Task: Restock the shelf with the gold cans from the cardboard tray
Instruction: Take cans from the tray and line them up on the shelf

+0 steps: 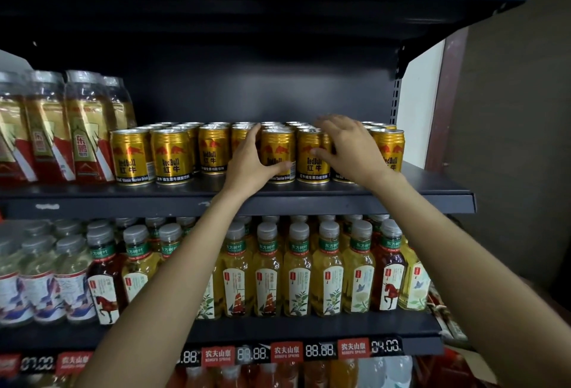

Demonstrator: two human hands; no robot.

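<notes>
Gold cans near shelf front edge, left hand fingers gripping can, right hand fingers spread

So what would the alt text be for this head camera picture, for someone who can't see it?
Two bare hands reach into rows of gold cans on a dark store shelf: the left hand wraps around one front can, the right hand rests open on cans beside it. Bottled drinks fill the shelf below.
</notes>
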